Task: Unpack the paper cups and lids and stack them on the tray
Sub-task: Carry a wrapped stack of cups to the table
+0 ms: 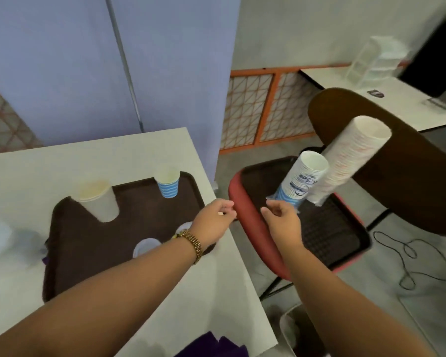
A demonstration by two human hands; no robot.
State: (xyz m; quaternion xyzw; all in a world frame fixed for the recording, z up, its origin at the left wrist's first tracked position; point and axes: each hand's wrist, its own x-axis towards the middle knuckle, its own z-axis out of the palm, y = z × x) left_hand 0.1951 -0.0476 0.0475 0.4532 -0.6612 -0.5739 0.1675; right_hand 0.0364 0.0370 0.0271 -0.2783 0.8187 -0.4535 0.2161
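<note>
A dark brown tray (pixel 88 253) lies on the white table. On it stand a short stack of white cups (pixel 98 202) at the back left, a blue wave-patterned cup (pixel 167 185) at the back right, and two white lids (pixel 146 248) near the front. To the right, a chair holds a wrapped sleeve of blue-printed cups (pixel 301 180) and a taller sleeve of red-printed cups (pixel 350 155), both leaning. My left hand (pixel 215 217) hovers at the tray's right edge, fingers loosely curled, holding nothing. My right hand (pixel 281 215) is just short of the blue sleeve's base, empty.
The red chair (pixel 242 215) has a dark mesh seat and a brown back (pixel 410 181). A second table (pixel 397 99) stands far right with a clear rack. Crumpled plastic (pixel 5 240) lies at the left. Cables run over the floor (pixel 410 253). Purple cloth (pixel 211 346) lies at the table's near edge.
</note>
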